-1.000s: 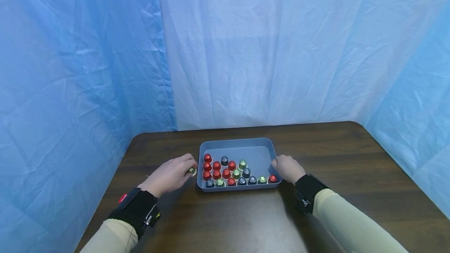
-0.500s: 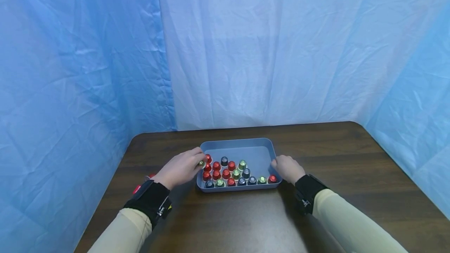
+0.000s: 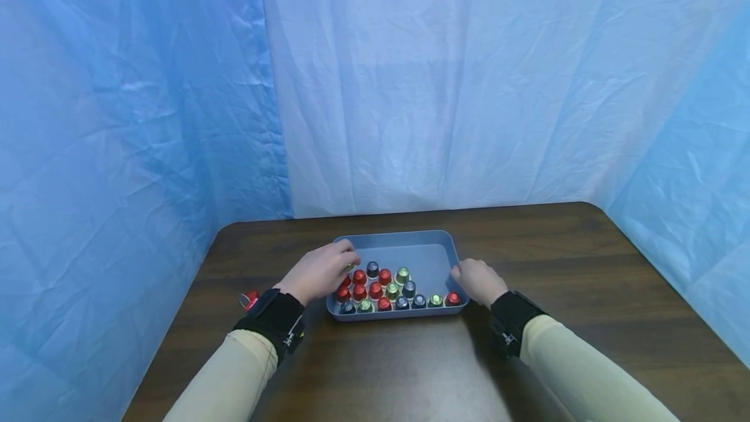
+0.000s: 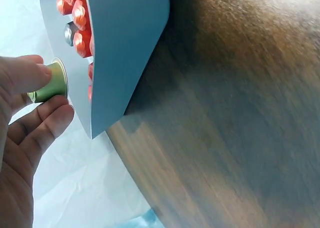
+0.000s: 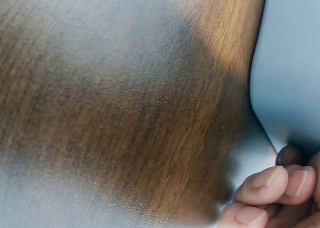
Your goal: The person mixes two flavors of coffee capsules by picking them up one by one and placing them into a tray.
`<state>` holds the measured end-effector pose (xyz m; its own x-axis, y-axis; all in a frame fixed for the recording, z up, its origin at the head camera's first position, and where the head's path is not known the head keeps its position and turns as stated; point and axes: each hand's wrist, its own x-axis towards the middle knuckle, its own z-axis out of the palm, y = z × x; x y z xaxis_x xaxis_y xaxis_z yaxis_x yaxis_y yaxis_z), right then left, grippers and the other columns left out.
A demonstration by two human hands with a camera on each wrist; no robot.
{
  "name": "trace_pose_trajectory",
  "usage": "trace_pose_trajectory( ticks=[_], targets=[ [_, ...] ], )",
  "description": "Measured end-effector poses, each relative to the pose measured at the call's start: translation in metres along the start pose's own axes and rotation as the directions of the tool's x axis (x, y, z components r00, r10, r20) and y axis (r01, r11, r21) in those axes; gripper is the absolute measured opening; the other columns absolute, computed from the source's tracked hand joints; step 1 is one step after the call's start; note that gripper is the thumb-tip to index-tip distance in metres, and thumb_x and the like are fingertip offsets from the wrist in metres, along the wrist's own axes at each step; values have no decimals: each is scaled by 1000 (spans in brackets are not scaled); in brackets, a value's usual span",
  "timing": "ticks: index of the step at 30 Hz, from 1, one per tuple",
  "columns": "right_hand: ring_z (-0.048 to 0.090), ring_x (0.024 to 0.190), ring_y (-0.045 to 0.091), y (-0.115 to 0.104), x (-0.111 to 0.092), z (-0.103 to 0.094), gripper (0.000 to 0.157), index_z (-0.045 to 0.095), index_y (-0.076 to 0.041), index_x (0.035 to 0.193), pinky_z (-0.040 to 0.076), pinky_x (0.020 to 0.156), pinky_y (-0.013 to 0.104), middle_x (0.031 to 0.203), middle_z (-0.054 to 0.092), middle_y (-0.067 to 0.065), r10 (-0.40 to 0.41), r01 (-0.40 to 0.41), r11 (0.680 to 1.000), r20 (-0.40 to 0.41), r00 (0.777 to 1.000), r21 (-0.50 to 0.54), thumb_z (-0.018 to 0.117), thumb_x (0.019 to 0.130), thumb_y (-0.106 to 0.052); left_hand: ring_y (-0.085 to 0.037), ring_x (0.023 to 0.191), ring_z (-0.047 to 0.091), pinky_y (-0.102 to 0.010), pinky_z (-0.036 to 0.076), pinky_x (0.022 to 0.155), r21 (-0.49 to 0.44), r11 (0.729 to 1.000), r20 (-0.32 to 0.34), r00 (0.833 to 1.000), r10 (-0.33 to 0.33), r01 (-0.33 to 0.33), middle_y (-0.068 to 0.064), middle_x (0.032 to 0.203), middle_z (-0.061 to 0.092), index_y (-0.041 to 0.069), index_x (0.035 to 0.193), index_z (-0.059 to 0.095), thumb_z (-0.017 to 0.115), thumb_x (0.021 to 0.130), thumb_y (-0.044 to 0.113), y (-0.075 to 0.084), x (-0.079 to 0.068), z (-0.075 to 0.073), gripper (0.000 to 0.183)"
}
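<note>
My left hand (image 3: 319, 273) is over the left side of a blue-grey tray (image 3: 418, 246). Between its thumb and fingers it pinches a green coffee capsule (image 4: 54, 82), clear of the tray floor in the left wrist view. Rows of red, green and dark blue capsules stand in the tray, among them a red capsule (image 3: 375, 290), a dark capsule (image 3: 372, 269) and a green capsule (image 3: 402, 275). My right hand (image 3: 480, 282) holds the tray's right edge, its fingers curled against the outer wall (image 5: 287, 87); the thumb is mostly hidden.
The tray lies on a dark wooden table (image 3: 545, 246). A small red item (image 3: 249, 299) shows beside the left wrist, partly hidden. Blue-white sheeting (image 3: 410, 83) hangs behind and at both sides of the table.
My left hand has moved right with the green capsule, from outside the tray's left edge to above its back left part. The right hand and the tray have stayed put.
</note>
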<state>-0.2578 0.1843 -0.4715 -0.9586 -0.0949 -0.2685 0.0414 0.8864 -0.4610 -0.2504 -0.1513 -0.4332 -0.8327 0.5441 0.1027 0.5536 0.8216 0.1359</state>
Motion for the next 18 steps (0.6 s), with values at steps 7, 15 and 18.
trace_pose_trajectory(
  ticks=[7, 15, 18],
  targets=[
    [57, 65, 24, -1, -3, 0, 33, 67, 1, 106, 47, 58, 31, 75, 55, 11, 2, -3, 1000, 3, 1000, 3, 50, 106, -27, -12, 101, 64, -33, 55, 95, -22, 1000, 31, 999, -10, 10, 0, 112, 65, 15, 120, 75, 74, 96, 18, 0, 8, 6, 24],
    [56, 64, 24, 1, -3, 0, 33, 68, 0, 102, 46, 57, 32, 73, 54, 10, -5, 5, 1000, -8, 1000, 1, 49, 106, -27, -16, 112, 64, -37, 53, 100, -26, 1000, 40, 999, -10, 11, -2, 120, 65, 14, 128, 72, 71, 97, 15, 3, 16, 7, 30],
    [57, 64, 24, 1, -2, 0, 33, 68, 0, 102, 46, 57, 32, 73, 55, 10, -2, 2, 1000, -8, 1000, 1, 49, 106, -27, -17, 117, 63, -38, 51, 104, -24, 1000, 52, 998, -18, 19, -2, 124, 66, 15, 131, 69, 72, 96, 15, 4, 18, 9, 35]
  ],
)
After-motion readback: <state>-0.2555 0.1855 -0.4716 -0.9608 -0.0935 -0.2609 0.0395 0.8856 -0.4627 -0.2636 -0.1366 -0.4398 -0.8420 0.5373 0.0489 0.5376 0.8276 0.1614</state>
